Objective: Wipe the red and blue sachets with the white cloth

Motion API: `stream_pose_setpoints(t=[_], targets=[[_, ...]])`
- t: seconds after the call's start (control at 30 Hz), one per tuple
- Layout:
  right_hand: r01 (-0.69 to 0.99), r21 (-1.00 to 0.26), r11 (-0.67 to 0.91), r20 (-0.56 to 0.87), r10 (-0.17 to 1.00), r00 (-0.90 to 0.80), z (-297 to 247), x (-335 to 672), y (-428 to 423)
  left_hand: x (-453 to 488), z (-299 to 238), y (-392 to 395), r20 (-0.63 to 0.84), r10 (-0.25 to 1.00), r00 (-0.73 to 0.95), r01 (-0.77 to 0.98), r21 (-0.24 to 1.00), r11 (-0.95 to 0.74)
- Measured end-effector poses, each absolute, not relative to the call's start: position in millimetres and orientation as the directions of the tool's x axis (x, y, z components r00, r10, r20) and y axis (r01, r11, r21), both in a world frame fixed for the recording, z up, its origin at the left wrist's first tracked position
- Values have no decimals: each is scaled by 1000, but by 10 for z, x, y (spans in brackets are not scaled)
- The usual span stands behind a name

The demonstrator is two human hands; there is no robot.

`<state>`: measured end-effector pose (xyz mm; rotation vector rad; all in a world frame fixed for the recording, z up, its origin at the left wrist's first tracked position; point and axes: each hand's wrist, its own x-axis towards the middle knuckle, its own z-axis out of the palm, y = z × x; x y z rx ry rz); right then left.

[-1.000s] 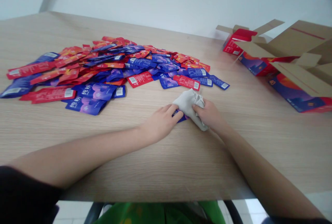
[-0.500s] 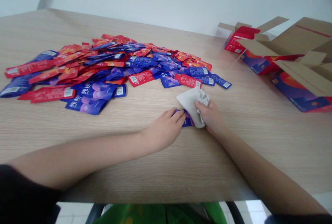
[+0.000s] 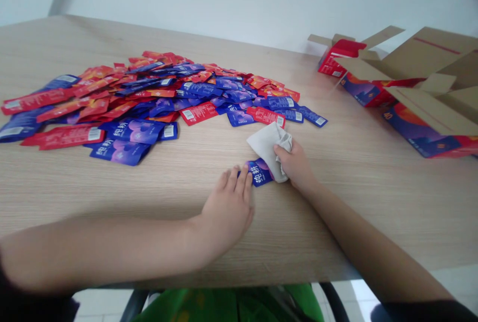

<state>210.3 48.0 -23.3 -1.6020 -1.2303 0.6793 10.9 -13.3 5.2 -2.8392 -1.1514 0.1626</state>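
Note:
A blue pouch (image 3: 260,172) with white characters lies flat on the table in front of me. My left hand (image 3: 229,202) rests with fingers stretched out, their tips at the pouch's left end. In my right hand (image 3: 295,165) is a bunched greyish-white cloth (image 3: 267,148), which covers the pouch's right part. Beyond my hands spreads a big heap of red and blue pouches (image 3: 201,90). The nearest in it is a red pouch (image 3: 266,116) just past the cloth.
At the right stand open printed cartons: a small red box (image 3: 332,63) at the back, a blue-and-red carton (image 3: 360,90), and a larger carton (image 3: 418,133) nearer me, flaps spread. The wooden table (image 3: 179,267) ends close to my lap; a pale wall rises behind it.
My left hand has slid left and toward me, its fingers now straighter, uncovering more of the blue pouch. The cloth stays on the pouch in my right hand. The view has shifted slightly.

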Motion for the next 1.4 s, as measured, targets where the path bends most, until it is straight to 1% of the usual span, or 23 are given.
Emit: stream_pose_setpoints(t=[0.13,0.2,0.23,0.3,0.33,0.37,0.4,0.43,0.5,0.53,0.6,0.67,0.77,0.87,0.97,1.03,1.17,1.33,1.4], targets=[[419,-907,35,187,926,328,-188,2106,458,114,30,-123,-55,709,703,703,-101,-704],[478,-873,97,283,899,335,-100,2117,400,132,2,-103,-33,714,699,708,-109,-698],[532,-836,137,357,871,337,-40,2120,357,140,-11,-96,-24,714,700,708,-112,-698],[666,-719,198,507,805,309,89,2112,253,152,-29,-95,-8,710,704,705,-116,-700],[727,-651,219,558,787,262,142,2096,200,155,-32,-98,-1,709,705,704,-114,-701],[776,-581,244,576,797,181,178,2072,150,157,-31,-103,3,707,707,703,-112,-702],[811,-513,279,555,829,66,191,2038,105,158,-27,-107,6,706,709,702,-108,-704],[833,-445,328,496,865,-75,180,1995,68,159,-21,-109,5,703,712,699,-106,-707],[853,-310,421,322,890,-322,95,1888,10,159,-6,-108,1,693,721,688,-114,-717],[860,-245,447,249,887,-390,35,1830,-14,159,0,-105,-1,684,729,679,-123,-724],[886,-130,445,191,888,-418,-79,1720,-56,161,10,-98,-3,666,746,659,-146,-738],[904,-68,421,186,896,-403,-143,1642,-98,163,15,-97,-12,654,756,645,-158,-748],[923,-39,383,160,914,-373,-134,1616,-136,167,10,-110,-33,667,744,656,-152,-739],[961,-31,275,124,955,-269,-90,1711,-96,164,-6,-125,-34,699,714,689,-145,-711],[983,-55,173,94,981,-167,-77,1866,14,161,-14,-131,-37,702,711,691,-143,-708],[986,-70,151,87,986,-145,-83,1928,75,163,-10,-132,-35,696,717,686,-139,-714],[978,-66,198,96,977,-191,-105,1819,55,166,6,-141,-12,699,715,692,-135,-709],[935,-108,339,102,939,-329,-121,1550,-106,147,12,-143,-30,648,761,635,-164,-755],[935,-109,338,93,940,-329,-104,1564,-111,146,15,-140,-36,647,761,635,-158,-756]])
